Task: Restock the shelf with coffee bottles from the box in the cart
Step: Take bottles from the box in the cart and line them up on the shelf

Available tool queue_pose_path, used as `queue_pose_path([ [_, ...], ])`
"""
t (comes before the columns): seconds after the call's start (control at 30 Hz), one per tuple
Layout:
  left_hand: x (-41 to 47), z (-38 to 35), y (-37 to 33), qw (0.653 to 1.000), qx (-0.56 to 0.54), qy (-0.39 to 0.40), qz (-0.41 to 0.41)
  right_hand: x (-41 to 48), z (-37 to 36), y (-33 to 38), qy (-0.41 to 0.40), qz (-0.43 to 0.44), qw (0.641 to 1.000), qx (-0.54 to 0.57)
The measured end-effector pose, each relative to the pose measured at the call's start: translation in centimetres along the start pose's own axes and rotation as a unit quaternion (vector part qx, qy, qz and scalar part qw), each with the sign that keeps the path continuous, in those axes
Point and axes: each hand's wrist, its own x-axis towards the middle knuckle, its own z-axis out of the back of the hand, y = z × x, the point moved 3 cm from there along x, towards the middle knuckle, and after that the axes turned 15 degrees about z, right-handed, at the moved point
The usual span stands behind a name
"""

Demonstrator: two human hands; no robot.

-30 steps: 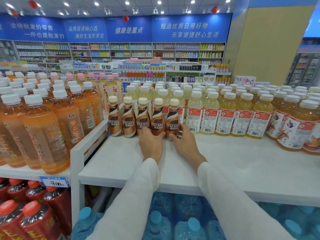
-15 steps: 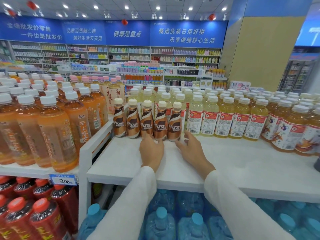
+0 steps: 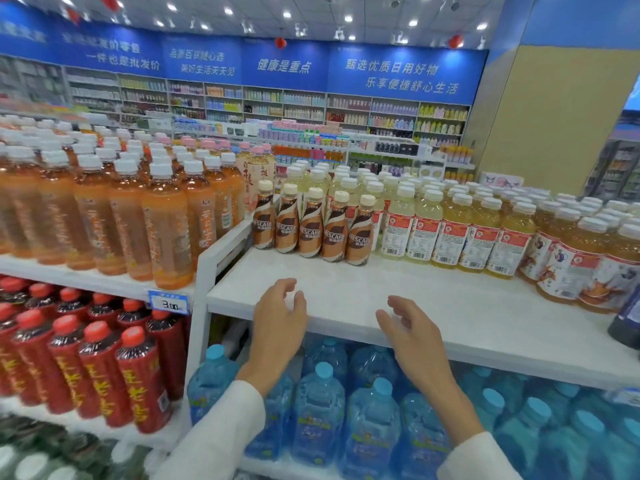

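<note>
Five brown-and-cream plastic coffee bottles with cream caps [image 3: 311, 226] stand in a neat row at the back left of the white flat-topped shelf [image 3: 450, 306], shoulder to shoulder with the pale yellow drink bottles with white caps [image 3: 426, 230] on their right; so a first batch is placed, and by my reading a good stretch of bare shelf in front of them is left to fill; the box and the cart are out of view, so how many bottles remain cannot be told; the left hand [image 3: 278, 320] hangs over the shelf's front edge, fingers loosely curled and holding nothing; the right hand [image 3: 412, 337] does the same just beside it, relaxed and empty; against the earlier pictures, here is the change: both hands were up at the feet of the row, on the bottles at its right end, and now they have pulled back to the front lip, well apart from the row; the count stays at five and the line stays upright; a return to the cart looks like the likely next call.
</note>
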Motion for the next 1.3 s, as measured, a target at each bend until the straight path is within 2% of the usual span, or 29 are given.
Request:
queue_pose_path([
  [0.23, -9.7, 5.1, 5.6, 0.995, -0.029, -0.08, 0.055, -7.5, -0.6, 2.8, 0.038, 0.024, 0.995, 0.093],
  [0.37, -15.1, 8.3, 9.3, 0.987, -0.043, -0.113, 0.108, -11.1, -3.3, 4.2, 0.088, 0.04, 0.987, 0.127],
  [0.53, -20.7, 12.7, 14.1, 0.967, -0.031, -0.156, 0.198, -15.7, -9.0, 5.2, 0.187, 0.029, 0.969, 0.159],
  [0.77, -27.1, 19.5, 21.6, 0.922, -0.027, -0.237, 0.306, -22.8, -18.1, 7.4, 0.314, 0.004, 0.929, 0.198],
  [0.97, -30.9, 26.0, 27.0, 0.881, -0.035, -0.309, 0.356, -28.8, -26.5, 10.2, 0.42, -0.024, 0.879, 0.223],
  [1.1, -33.1, 29.3, 31.7, 0.846, -0.071, -0.331, 0.412, -31.7, -31.4, 12.0, 0.456, -0.044, 0.864, 0.208],
  [1.3, -34.9, 32.8, 37.5, 0.828, -0.049, -0.318, 0.46, -35.3, -37.2, 14.3, 0.515, -0.039, 0.841, 0.159],
])
